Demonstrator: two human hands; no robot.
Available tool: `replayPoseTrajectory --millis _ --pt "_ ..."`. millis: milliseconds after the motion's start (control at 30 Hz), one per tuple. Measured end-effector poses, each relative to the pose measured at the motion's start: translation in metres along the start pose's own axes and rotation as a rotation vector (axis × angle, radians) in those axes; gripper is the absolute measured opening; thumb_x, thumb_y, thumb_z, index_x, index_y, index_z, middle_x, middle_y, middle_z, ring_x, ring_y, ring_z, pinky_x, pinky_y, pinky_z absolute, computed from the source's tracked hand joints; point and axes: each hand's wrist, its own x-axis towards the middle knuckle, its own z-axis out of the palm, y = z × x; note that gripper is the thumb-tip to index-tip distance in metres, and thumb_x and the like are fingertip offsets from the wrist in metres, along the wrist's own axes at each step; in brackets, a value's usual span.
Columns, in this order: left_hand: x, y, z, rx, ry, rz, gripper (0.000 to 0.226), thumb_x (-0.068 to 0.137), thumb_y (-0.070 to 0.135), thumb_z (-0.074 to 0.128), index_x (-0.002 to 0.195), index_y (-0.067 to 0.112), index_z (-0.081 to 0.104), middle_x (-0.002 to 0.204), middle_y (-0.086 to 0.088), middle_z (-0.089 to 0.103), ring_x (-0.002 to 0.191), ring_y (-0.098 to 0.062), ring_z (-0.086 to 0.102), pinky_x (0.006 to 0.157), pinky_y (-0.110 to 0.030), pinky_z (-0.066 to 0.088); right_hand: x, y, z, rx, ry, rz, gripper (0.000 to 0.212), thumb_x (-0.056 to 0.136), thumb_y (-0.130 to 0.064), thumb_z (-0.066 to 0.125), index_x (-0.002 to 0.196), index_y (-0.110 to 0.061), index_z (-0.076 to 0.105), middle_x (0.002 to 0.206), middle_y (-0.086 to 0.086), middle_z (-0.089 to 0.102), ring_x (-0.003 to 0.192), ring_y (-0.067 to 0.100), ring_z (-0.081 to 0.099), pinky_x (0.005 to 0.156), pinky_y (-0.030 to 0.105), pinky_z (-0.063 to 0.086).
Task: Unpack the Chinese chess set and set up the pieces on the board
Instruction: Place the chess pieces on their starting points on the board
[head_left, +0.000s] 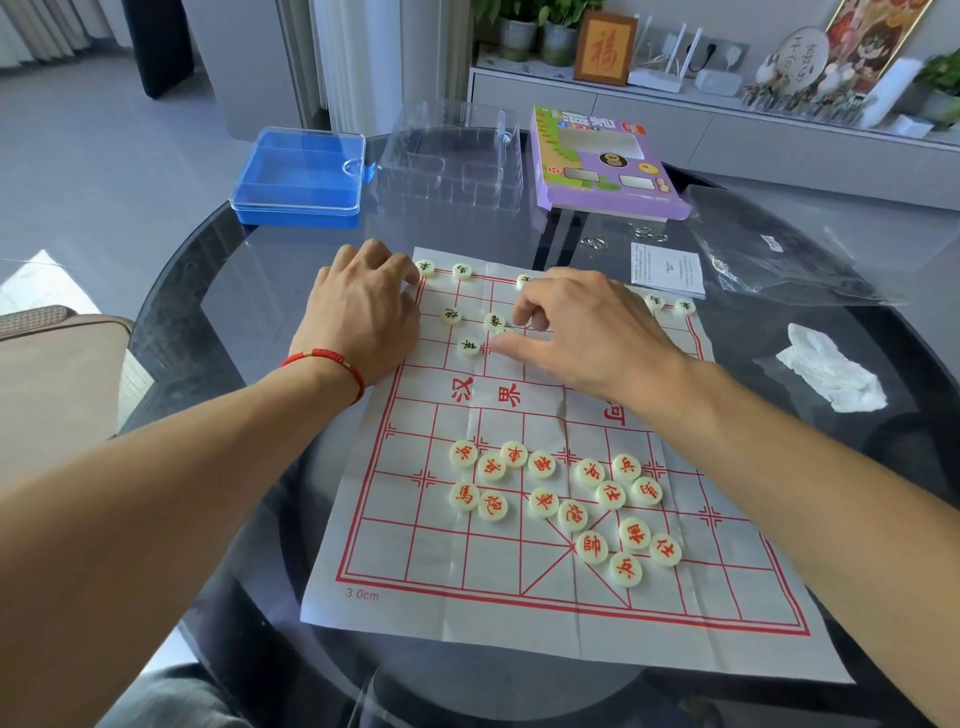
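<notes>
A round dark glass table (218, 291) carries the whole set. Along its far edge lie a blue plastic box with a clear lid (301, 179), a clear moulded plastic tray (452, 156) and a purple printed cardboard package (602, 161). To the right of these are a folded white instruction leaflet (667, 270), a crinkled clear plastic bag (769, 249) and a crumpled white tissue (831, 374). A few small metal rings (647, 232) lie just before the package.

The white paper board with a red grid (519, 597) is spread flat in the middle of the table. A loose cluster of round cream pieces with red characters (561, 499) sits on the near half, unsorted and off the line crossings. Cream pieces with dark characters (462, 271) stand on the far half, some along the back row at both ends, a few further in.

The left hand (363, 312), a red cord bracelet (332, 364) on its wrist, rests palm down on the board's far left edge with fingers loosely bent, the fingertips just beside the corner piece; it holds nothing visible. The right hand (587, 327) hovers over the far middle of the board, fingers curled downward and thumb stretched left toward a dark-lettered piece (494, 322); whether it pinches a piece cannot be told, and it hides part of the back row.
</notes>
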Motion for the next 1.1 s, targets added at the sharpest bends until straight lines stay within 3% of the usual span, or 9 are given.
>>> replayPoseTrajectory --millis 67,233,367,500,600,833,1100 --pt "0.0001 -0.0001 -0.0003 -0.003 0.002 -0.003 0.029 0.101 0.026 0.051 0.126 0.018 0.063 0.128 -0.008 0.056 0.113 -0.028 0.049 0.092 -0.041 0.045 0.0066 -0.0054 0.0048 -0.052 -0.023 0.017 0.041 0.087 -0.064 0.064 0.095 -0.023 0.066 0.096 -0.007 0.062 0.090 0.018 0.058 0.076 0.035 0.049" --pt "0.0003 0.0011 -0.0007 -0.004 -0.001 -0.005 0.030 0.102 0.028 0.051 0.127 0.018 0.062 0.128 -0.007 0.056 0.113 -0.028 0.049 0.092 -0.040 0.044 0.0042 -0.0024 0.0033 0.013 -0.057 0.037 0.019 0.088 -0.040 0.070 0.096 -0.023 0.068 0.092 -0.008 0.065 0.092 0.017 0.061 0.079 0.034 0.050" --pt "-0.0003 0.0021 -0.0013 -0.002 -0.001 -0.009 0.030 0.102 0.028 0.050 0.128 0.018 0.062 0.129 -0.007 0.056 0.113 -0.028 0.048 0.093 -0.039 0.044 0.0011 -0.0054 0.0016 0.124 -0.098 -0.006 0.014 0.087 -0.030 0.073 0.101 -0.024 0.071 0.090 -0.011 0.067 0.091 0.012 0.062 0.085 0.038 0.054" --pt "0.0001 0.0026 -0.0013 0.002 -0.001 -0.011 0.030 0.102 0.028 0.050 0.128 0.018 0.062 0.129 -0.007 0.056 0.114 -0.028 0.048 0.093 -0.039 0.044 0.0028 -0.0099 0.0048 0.146 -0.089 -0.055 0.018 0.090 -0.021 0.071 0.107 -0.025 0.072 0.097 -0.011 0.067 0.091 0.008 0.060 0.085 0.032 0.052" --pt "0.0005 0.0022 -0.0006 0.008 0.001 -0.015 0.030 0.102 0.028 0.051 0.128 0.018 0.062 0.129 -0.007 0.056 0.113 -0.028 0.048 0.093 -0.039 0.044 0.0028 -0.0119 0.0063 0.134 -0.076 -0.090 0.022 0.091 -0.021 0.069 0.113 -0.026 0.070 0.101 -0.010 0.066 0.083 0.004 0.053 0.082 0.030 0.049" --pt "0.0000 0.0033 -0.0016 0.014 -0.004 -0.014 0.030 0.102 0.028 0.051 0.128 0.018 0.061 0.130 -0.007 0.055 0.114 -0.028 0.048 0.093 -0.039 0.044 0.0016 -0.0109 0.0053 0.091 -0.069 -0.110 0.020 0.092 -0.034 0.069 0.111 -0.027 0.069 0.100 -0.011 0.067 0.093 0.011 0.056 0.084 0.036 0.050" --pt "0.0004 0.0020 0.0003 0.022 0.003 -0.010 0.030 0.102 0.029 0.052 0.127 0.019 0.062 0.129 -0.007 0.056 0.113 -0.028 0.049 0.093 -0.039 0.044 0.0035 -0.0119 0.0073 0.105 -0.075 -0.128 0.018 0.094 -0.026 0.068 0.112 -0.027 0.071 0.101 -0.007 0.067 0.094 0.012 0.058 0.086 0.036 0.052"
